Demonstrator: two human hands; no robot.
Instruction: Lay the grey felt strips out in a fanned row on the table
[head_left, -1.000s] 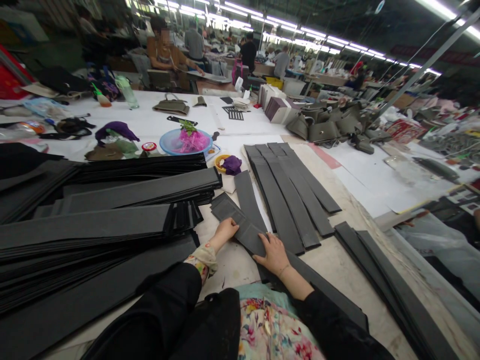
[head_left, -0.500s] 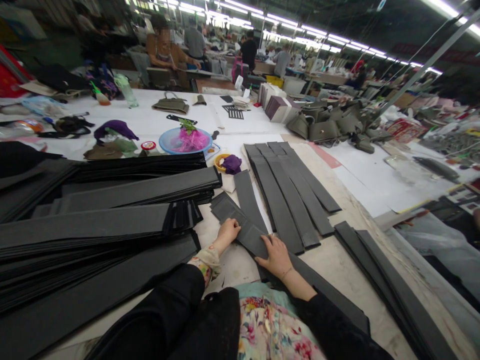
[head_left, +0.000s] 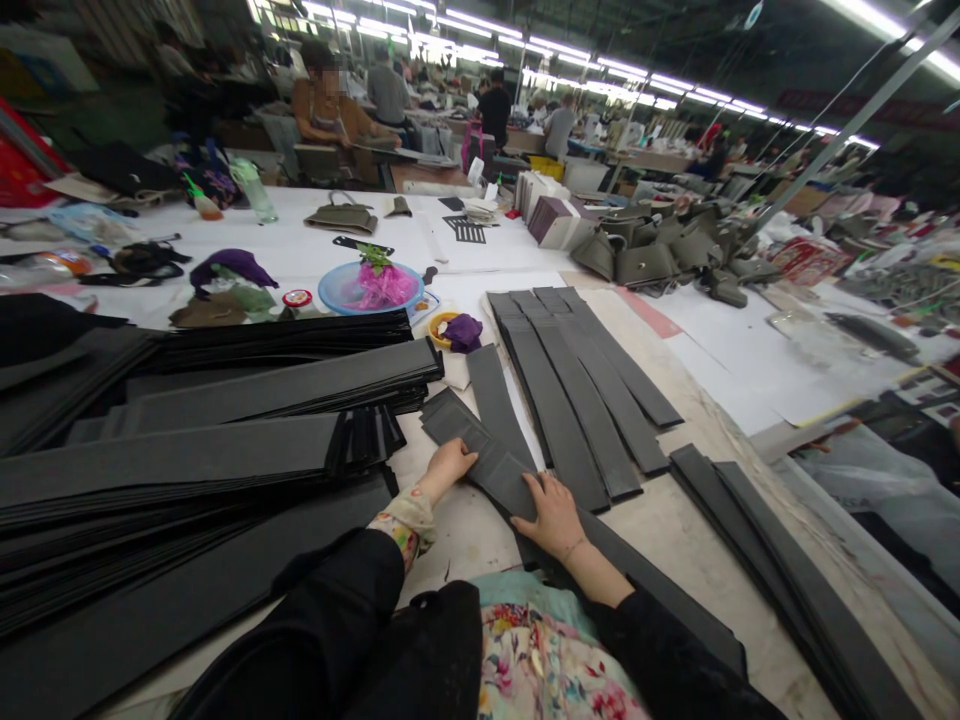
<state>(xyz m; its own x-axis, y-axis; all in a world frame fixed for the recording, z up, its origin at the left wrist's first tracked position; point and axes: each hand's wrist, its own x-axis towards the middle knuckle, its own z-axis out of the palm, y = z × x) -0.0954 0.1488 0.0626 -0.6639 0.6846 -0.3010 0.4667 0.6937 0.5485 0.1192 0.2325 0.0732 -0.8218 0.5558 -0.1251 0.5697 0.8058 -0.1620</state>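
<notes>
A long dark grey strip (head_left: 501, 474) of flat sheet material lies slantwise in front of me, with a lighter rectangular outline on its surface. At its near left edge, my left hand (head_left: 448, 468) is closed, thumb and fingers pinched together on the border. My right hand (head_left: 556, 515) rests on the strip further along, fingers spread and palm down. Another grey strip (head_left: 499, 400) sits just beyond, partly under the one I touch. More strips (head_left: 574, 400) lie side by side past it.
Tall piles of dark strips (head_left: 172, 450) fill the left side. Two overlapping strips (head_left: 772, 560) lie to the right. Beyond are a blue basin (head_left: 330, 288), a small yellow bowl (head_left: 439, 328) with purple cloth, and olive bags (head_left: 652, 258). A person (head_left: 330, 110) sits across the table.
My left hand has shifted very slightly left and down along the strip's edge. My right hand stays in place, and the strip looks nearly unmoved.
</notes>
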